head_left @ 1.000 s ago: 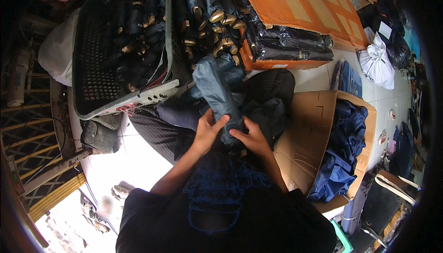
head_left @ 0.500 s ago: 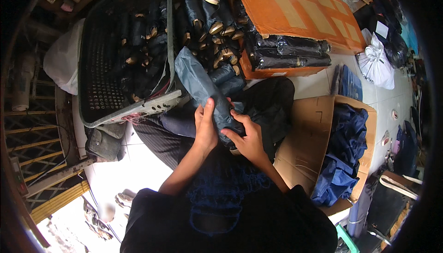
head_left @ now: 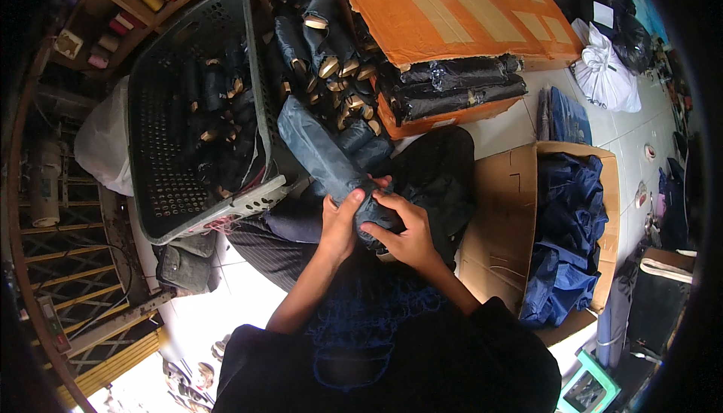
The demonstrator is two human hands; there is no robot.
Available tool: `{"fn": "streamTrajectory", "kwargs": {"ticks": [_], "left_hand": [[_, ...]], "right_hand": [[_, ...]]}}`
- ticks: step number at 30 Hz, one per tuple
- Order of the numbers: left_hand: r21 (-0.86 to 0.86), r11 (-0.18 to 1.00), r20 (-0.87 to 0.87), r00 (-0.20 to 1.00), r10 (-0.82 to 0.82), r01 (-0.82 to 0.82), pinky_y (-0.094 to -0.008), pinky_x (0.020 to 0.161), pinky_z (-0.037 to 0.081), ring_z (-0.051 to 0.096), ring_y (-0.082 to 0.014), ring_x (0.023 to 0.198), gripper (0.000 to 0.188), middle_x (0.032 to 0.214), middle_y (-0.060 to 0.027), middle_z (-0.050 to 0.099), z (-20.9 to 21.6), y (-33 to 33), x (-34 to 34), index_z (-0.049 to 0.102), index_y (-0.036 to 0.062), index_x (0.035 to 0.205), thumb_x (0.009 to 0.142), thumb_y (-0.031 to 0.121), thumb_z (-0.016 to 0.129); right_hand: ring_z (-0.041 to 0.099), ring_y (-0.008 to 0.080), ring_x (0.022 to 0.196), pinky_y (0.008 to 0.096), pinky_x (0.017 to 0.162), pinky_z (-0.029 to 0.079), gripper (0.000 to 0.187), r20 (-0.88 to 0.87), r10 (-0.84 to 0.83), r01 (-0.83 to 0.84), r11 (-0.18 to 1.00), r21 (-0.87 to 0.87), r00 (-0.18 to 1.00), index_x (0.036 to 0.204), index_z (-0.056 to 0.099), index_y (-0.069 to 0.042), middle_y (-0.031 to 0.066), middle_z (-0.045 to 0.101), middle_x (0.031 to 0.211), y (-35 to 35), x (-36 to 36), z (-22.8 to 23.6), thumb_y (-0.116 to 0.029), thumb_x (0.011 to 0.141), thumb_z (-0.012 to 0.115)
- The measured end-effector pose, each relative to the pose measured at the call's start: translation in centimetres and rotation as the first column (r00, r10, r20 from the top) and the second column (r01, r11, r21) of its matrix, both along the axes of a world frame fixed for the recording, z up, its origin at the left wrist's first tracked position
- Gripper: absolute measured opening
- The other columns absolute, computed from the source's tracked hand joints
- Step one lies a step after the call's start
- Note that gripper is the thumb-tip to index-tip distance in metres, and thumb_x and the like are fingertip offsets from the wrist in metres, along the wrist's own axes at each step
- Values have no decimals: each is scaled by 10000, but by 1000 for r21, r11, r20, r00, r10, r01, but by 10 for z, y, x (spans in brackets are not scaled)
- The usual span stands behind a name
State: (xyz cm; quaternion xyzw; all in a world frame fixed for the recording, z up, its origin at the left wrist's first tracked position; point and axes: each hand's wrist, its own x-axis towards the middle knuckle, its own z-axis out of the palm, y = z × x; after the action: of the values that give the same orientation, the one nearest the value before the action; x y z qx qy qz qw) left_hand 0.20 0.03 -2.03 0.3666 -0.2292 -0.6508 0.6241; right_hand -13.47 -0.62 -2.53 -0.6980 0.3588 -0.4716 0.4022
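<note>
A long, slim roll of dark grey-blue fabric (head_left: 320,146) lies slantwise in front of me, its far end pointing up and left. My left hand (head_left: 340,221) grips its near part from the left, thumb on top. On the other side, my right hand (head_left: 407,225) is closed around the near end, its thumb and fingers pressing the cloth. Whatever lies under my fingers is hidden. Just beyond the held roll is a pile of similar dark rolls (head_left: 325,36), several showing pale, wood-coloured ends.
A dark perforated plastic basket (head_left: 260,74) with more rolls stands at left. An orange taped carton (head_left: 444,18) rests over black-wrapped packs (head_left: 459,89) at the far right. Nearer stands an open cardboard box (head_left: 493,225) holding blue cloth (head_left: 568,225). A green stool (head_left: 591,383) is at lower right.
The view has shifted, bringing more of the thread shelf and green stool into sight. Both hands stay on the fabric roll, with my left thumb slightly nearer its near end.
</note>
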Motion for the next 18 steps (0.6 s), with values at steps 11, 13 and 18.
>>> {"fn": "streamTrajectory", "kwargs": {"ticks": [11, 13, 18], "left_hand": [[-550, 811, 835, 126, 535, 201, -332, 785, 459, 559, -241, 927, 359, 1018, -122, 559, 29, -7, 29, 655, 36, 1027, 693, 47, 785], [-569, 808, 822, 93, 561, 155, -338, 722, 455, 579, -250, 800, 226, 874, -86, 592, 34, -13, 26, 697, 32, 878, 672, 50, 790], [-607, 751, 776, -11, 631, 259, -353, 696, 429, 566, -255, 780, 191, 832, -57, 599, 38, -24, 34, 651, 44, 861, 696, 10, 740]], "right_hand": [[632, 347, 979, 382, 809, 515, 539, -71, -104, 108, 993, 55, 992, 1207, 520, -10, 199, 609, 1089, -22, -5, 24, -166, 759, 774], [634, 353, 924, 380, 764, 516, 514, -131, -88, 80, 995, -63, 987, 1194, 533, -4, 194, 604, 1058, -24, -3, 27, -154, 762, 766], [625, 359, 815, 390, 659, 509, 467, -198, -71, 50, 993, -109, 978, 1178, 559, -11, 181, 580, 933, -24, 1, 23, -155, 775, 748]]}}
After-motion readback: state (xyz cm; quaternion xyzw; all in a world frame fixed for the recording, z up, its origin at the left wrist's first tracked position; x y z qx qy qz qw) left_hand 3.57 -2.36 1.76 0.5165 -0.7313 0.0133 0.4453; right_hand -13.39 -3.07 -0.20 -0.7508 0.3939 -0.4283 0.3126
